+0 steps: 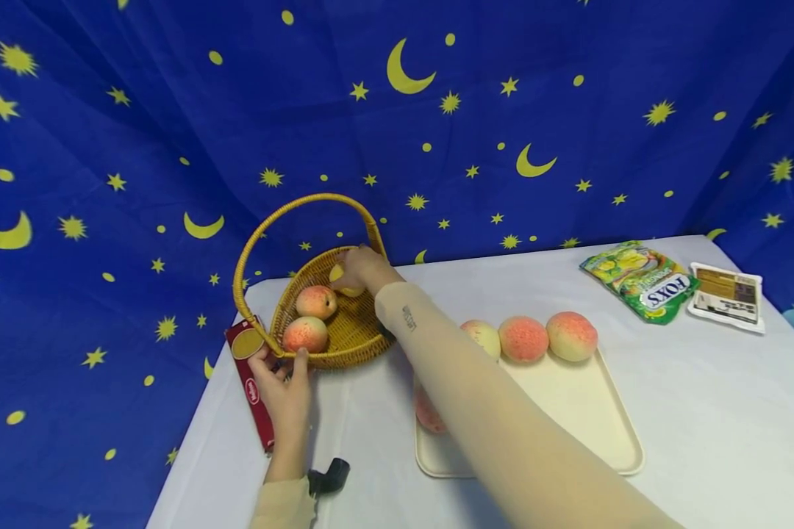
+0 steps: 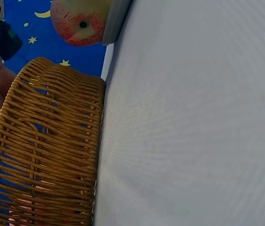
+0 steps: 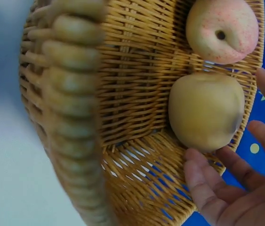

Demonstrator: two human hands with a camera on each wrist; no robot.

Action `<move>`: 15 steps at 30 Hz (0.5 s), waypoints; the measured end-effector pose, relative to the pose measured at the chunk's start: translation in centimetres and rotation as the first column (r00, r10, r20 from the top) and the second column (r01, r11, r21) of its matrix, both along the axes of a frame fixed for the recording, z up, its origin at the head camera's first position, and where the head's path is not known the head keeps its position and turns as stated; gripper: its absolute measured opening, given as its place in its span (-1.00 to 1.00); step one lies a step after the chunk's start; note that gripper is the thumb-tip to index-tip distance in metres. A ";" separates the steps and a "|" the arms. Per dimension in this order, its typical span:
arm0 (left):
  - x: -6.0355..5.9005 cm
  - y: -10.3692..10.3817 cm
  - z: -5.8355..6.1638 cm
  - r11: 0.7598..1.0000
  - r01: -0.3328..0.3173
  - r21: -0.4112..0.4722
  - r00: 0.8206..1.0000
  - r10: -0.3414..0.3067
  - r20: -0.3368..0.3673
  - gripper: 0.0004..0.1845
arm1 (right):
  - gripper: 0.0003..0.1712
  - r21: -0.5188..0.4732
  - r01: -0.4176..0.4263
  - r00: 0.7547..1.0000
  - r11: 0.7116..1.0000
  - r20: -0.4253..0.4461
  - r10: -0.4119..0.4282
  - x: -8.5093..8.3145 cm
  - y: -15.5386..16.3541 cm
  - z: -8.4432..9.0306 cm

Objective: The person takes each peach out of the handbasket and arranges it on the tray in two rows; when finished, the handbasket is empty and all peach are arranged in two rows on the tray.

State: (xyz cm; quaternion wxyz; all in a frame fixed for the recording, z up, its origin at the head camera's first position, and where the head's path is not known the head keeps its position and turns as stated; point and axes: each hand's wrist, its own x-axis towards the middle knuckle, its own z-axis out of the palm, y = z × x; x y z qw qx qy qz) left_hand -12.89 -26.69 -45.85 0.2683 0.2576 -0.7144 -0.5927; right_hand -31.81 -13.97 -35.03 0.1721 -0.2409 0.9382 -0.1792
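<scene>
A wicker basket [image 1: 353, 358] with a tall arched handle stands at the left of the table. Inside it lie two red-blushed peaches [image 1: 315, 302] and, at the back, a yellow peach [image 3: 205, 110]. My right hand [image 1: 362, 270] reaches over the far rim; in its wrist view the fingers are spread, fingertips right at the yellow peach's lower side. My left hand [image 1: 284, 389] grips the basket's near-left rim by the foot of the handle, thumb and fingers apart along it. In the left wrist view the basket's woven side [image 2: 47, 141] fills the left.
A cream tray [image 1: 569, 411] right of the basket carries several peaches [image 1: 524, 339], partly behind my right sleeve. A red box [image 1: 254, 397] lies beside the basket's left. At the back right are a green FOX'S bag [image 1: 642, 283] and a white-edged packet [image 1: 726, 297].
</scene>
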 end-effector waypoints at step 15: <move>-0.1 0.0 -0.1 1.000 0.000 -0.006 1.000 0.000 0.011 -0.40 | -0.33 -0.049 0.008 1.000 0.999 0.013 -0.007 -0.1 -0.5 -0.5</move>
